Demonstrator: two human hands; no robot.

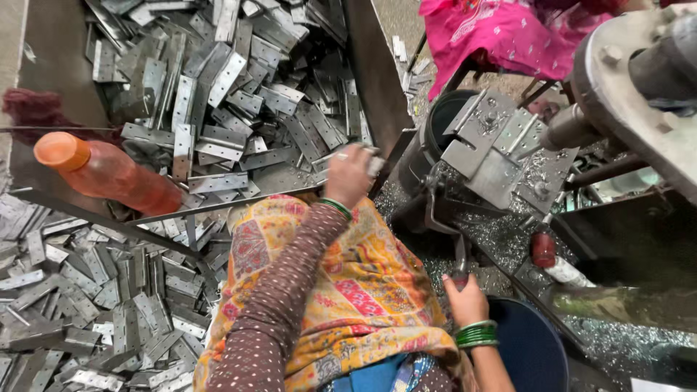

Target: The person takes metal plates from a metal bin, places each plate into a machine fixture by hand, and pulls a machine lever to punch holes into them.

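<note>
The flat grey perforated steel plate [361,152] sits in my left hand [350,174], at the near edge of the heap of identical punched metal strips [232,94] that fills the dark sheet-metal bin [377,72]. The plate is only partly visible past the knuckles; I cannot tell how much of it the hand covers.

Risks, as I judge them:
- Plate edges look raw. A slip of the bare hand along one could cut it.
- The grip looks like a fingertip pinch, so the plate could drop back into the heap or onto the lap.
- The grey steel press fixture [494,149] is close on the right, and silver metal swarf [501,232] lies thick around it. Loose patterned yellow cloth [348,290] and green bangles [475,335] near the mechanism could snag.
- If the lever moves while the other hand is near the fixture, that hand could be pinched.

Hands:
- Left hand: fingers curled together, clamped on the plate, wrist bent toward the bin.
- Right hand [465,301]: wrapped tight around the end of the thin dark metal lever handle [459,254] that rises to the fixture.

Around: an orange plastic bottle [102,174] lies on its side at the bin's left. More strips [87,305] are piled on the floor at lower left. A person in pink cloth [501,33] is beyond the machine.
</note>
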